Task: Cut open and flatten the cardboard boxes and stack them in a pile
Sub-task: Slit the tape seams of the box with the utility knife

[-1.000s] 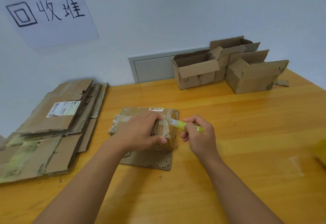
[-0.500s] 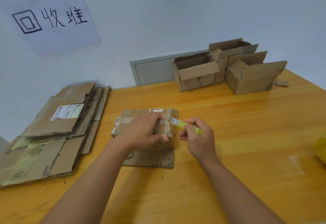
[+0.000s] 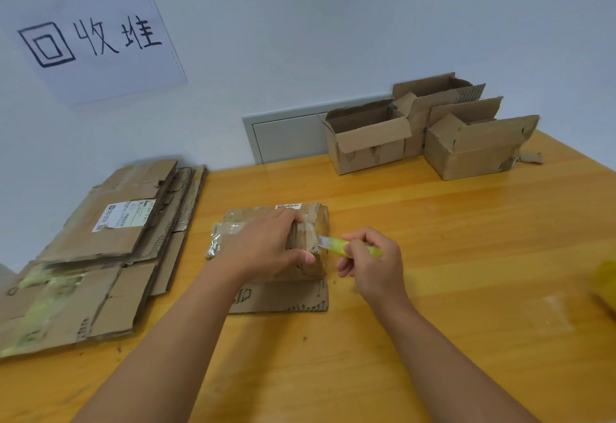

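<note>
A taped cardboard box (image 3: 310, 222) was seen at the centre of the wooden counter (image 3: 450, 239), w/ one flap (image 3: 283, 297) laid flat toward the person. The box was gripped from above by the left hand (image 3: 266, 246): fingers curled over its top, thumb pressed on the near right face. A yellow-green utility knife (image 3: 346, 246) was held in the right hand (image 3: 373, 266), fingers wrapped round the handle; its blade tip was set against the taped right end of the box, just beside the left thumb.

At the left edge of the counter a pile of flattened cardboard (image 3: 93, 256) was stacked, the top sheet marked by a white shipping label (image 3: 125, 216). Three open boxes, not yet cut, were grouped at the far right by the wall: one in front-left (image 3: 366, 146), one behind (image 3: 433, 102), one to the right (image 3: 476, 149), all touching or nearly so.

A paper sign (image 3: 96, 39) w/ handwritten characters was fixed on the wall above the pile. A white wall panel (image 3: 286, 136) was seen behind the counter. A blurred yellow object (image 3: 605, 282) was cut off at the right edge; what it was couldn't be told.
</note>
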Demonstrator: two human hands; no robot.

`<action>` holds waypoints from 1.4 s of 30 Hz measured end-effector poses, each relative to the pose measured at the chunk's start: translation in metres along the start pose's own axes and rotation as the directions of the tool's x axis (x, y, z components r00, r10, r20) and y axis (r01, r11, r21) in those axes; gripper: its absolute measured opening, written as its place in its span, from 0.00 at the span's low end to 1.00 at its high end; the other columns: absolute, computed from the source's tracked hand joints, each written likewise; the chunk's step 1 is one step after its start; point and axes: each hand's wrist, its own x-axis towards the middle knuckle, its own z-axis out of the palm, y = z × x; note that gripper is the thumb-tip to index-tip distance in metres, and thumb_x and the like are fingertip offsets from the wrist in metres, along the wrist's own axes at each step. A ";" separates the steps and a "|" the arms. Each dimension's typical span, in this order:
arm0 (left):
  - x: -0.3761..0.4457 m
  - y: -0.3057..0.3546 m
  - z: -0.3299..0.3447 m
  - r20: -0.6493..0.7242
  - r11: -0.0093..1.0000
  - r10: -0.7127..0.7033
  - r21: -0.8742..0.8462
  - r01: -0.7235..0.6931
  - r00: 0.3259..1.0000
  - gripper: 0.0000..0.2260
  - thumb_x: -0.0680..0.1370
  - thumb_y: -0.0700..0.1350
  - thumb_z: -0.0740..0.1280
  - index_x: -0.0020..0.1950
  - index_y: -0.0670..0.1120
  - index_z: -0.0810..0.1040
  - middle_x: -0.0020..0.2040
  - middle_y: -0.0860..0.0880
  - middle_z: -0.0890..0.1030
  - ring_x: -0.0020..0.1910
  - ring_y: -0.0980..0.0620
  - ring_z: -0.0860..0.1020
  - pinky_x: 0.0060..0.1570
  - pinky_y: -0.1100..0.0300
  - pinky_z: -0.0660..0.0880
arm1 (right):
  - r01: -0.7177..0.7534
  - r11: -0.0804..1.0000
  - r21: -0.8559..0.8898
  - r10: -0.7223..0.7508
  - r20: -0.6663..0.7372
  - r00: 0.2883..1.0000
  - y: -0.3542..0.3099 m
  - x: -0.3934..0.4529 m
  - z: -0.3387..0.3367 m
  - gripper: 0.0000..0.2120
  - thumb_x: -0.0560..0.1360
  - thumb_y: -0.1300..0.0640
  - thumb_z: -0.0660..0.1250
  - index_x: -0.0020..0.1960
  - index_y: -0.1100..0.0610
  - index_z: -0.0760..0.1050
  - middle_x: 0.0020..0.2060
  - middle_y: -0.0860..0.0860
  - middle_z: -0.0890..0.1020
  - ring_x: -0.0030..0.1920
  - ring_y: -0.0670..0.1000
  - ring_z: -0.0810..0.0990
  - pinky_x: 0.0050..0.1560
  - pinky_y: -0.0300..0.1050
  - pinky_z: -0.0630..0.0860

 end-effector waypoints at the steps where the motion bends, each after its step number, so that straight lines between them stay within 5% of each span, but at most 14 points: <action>1: 0.001 0.000 -0.001 0.012 1.000 -0.005 -0.001 0.005 1.000 0.30 0.71 0.62 0.73 0.67 0.52 0.68 0.62 0.55 0.72 0.59 0.52 0.72 0.57 0.55 0.71 | -0.010 0.999 0.047 0.012 -0.031 0.999 -0.001 0.001 -0.001 0.09 0.77 0.69 0.62 0.41 0.63 0.78 0.26 0.59 0.78 0.26 0.51 0.76 0.29 0.43 0.74; 5: 0.002 0.001 -0.003 0.022 1.000 -0.010 -0.016 0.011 1.000 0.29 0.71 0.60 0.74 0.67 0.52 0.68 0.60 0.55 0.73 0.56 0.54 0.70 0.52 0.57 0.69 | 0.032 0.991 0.131 -0.010 -0.167 0.986 0.001 0.009 -0.002 0.09 0.79 0.66 0.62 0.48 0.57 0.79 0.31 0.55 0.82 0.31 0.51 0.81 0.33 0.42 0.74; 9: 0.003 0.004 -0.005 0.026 0.999 -0.021 -0.038 0.022 0.999 0.26 0.71 0.58 0.75 0.60 0.52 0.66 0.51 0.55 0.73 0.51 0.52 0.71 0.44 0.57 0.65 | 0.168 0.984 -0.064 -0.162 0.088 0.983 0.015 0.008 0.007 0.14 0.83 0.49 0.59 0.67 0.42 0.72 0.52 0.41 0.85 0.51 0.47 0.83 0.51 0.47 0.81; 13: 0.000 0.009 -0.007 -0.050 1.000 0.005 0.024 -0.004 0.999 0.24 0.71 0.58 0.75 0.54 0.53 0.63 0.47 0.53 0.73 0.47 0.51 0.70 0.41 0.56 0.64 | 0.185 0.969 -0.164 -0.151 0.198 0.968 0.018 0.009 0.015 0.13 0.81 0.45 0.60 0.65 0.34 0.70 0.62 0.39 0.79 0.63 0.37 0.76 0.64 0.44 0.75; 18: -0.027 0.012 0.014 -0.400 0.945 0.179 0.323 -0.045 0.899 0.25 0.69 0.59 0.76 0.56 0.49 0.71 0.47 0.51 0.79 0.45 0.48 0.78 0.44 0.56 0.71 | 0.166 0.970 -0.180 -0.131 0.190 0.973 0.021 0.010 0.013 0.14 0.82 0.45 0.61 0.66 0.36 0.69 0.65 0.41 0.78 0.64 0.40 0.76 0.63 0.48 0.76; 21: -0.055 0.019 0.038 -0.541 0.945 0.219 0.324 -0.039 0.812 0.20 0.74 0.60 0.71 0.56 0.47 0.76 0.47 0.50 0.83 0.46 0.50 0.81 0.46 0.57 0.76 | 0.163 0.971 -0.174 -0.128 0.193 0.973 0.022 0.009 0.015 0.14 0.81 0.44 0.62 0.65 0.36 0.70 0.63 0.41 0.78 0.62 0.41 0.77 0.62 0.50 0.77; 25: -0.084 0.030 0.062 -0.466 0.998 0.045 0.064 -0.018 0.884 0.19 0.83 0.61 0.53 0.61 0.51 0.76 0.59 0.53 0.81 0.57 0.54 0.79 0.51 0.61 0.75 | 0.126 0.981 -0.150 -0.097 0.187 0.978 0.019 0.008 0.015 0.15 0.80 0.46 0.64 0.66 0.40 0.71 0.56 0.36 0.79 0.55 0.31 0.77 0.57 0.37 0.76; 28: -0.073 0.026 0.043 -0.464 0.984 -0.140 -0.163 0.071 0.875 0.15 0.84 0.57 0.55 0.66 0.53 0.71 0.58 0.56 0.79 0.50 0.59 0.77 0.44 0.64 0.75 | 0.083 0.985 -0.150 -0.054 0.189 0.981 0.017 0.007 0.015 0.16 0.80 0.50 0.66 0.67 0.42 0.71 0.54 0.36 0.79 0.53 0.32 0.78 0.55 0.38 0.77; 30: -0.049 0.019 0.024 -0.451 0.977 -0.201 -0.159 0.144 0.870 0.17 0.83 0.53 0.59 0.71 0.53 0.66 0.63 0.55 0.76 0.53 0.57 0.77 0.46 0.61 0.76 | 0.042 0.989 -0.139 -0.014 0.192 0.981 0.018 0.007 0.015 0.17 0.80 0.51 0.66 0.67 0.42 0.71 0.53 0.36 0.81 0.53 0.37 0.80 0.56 0.46 0.79; 32: -0.024 0.016 0.006 -0.356 0.969 -0.245 -0.115 0.217 0.902 0.20 0.82 0.51 0.62 0.73 0.52 0.64 0.67 0.52 0.72 0.58 0.52 0.76 0.50 0.60 0.74 | 0.021 0.990 -0.140 0.007 0.198 0.980 0.017 0.007 0.014 0.18 0.80 0.54 0.67 0.68 0.45 0.70 0.51 0.32 0.82 0.53 0.35 0.80 0.56 0.44 0.79; 37: 0.008 0.007 0.007 -0.204 0.966 -0.105 0.212 0.149 0.973 0.27 0.78 0.54 0.62 0.75 0.51 0.62 0.71 0.46 0.62 0.69 0.46 0.63 0.68 0.51 0.65 | -0.008 0.995 -0.096 0.029 0.221 0.975 0.021 0.010 0.012 0.17 0.80 0.56 0.67 0.68 0.51 0.69 0.56 0.39 0.84 0.57 0.36 0.79 0.61 0.43 0.77; 40: 0.013 -0.002 0.016 -0.097 0.988 -0.048 0.142 0.061 0.994 0.26 0.79 0.54 0.59 0.77 0.53 0.59 0.79 0.50 0.55 0.78 0.47 0.52 0.76 0.48 0.51 | 0.014 0.995 -0.102 0.006 0.198 0.980 0.026 0.012 0.012 0.19 0.77 0.43 0.69 0.65 0.48 0.72 0.57 0.44 0.83 0.58 0.40 0.81 0.60 0.48 0.79; 42: 0.015 -0.009 0.019 -0.090 0.999 -0.043 0.026 0.046 0.995 0.23 0.79 0.53 0.61 0.74 0.53 0.63 0.76 0.51 0.62 0.76 0.48 0.59 0.76 0.49 0.54 | 0.016 0.999 -0.043 -0.011 0.133 0.991 0.023 0.014 0.013 0.21 0.74 0.36 0.68 0.61 0.47 0.74 0.54 0.46 0.85 0.54 0.44 0.83 0.55 0.48 0.81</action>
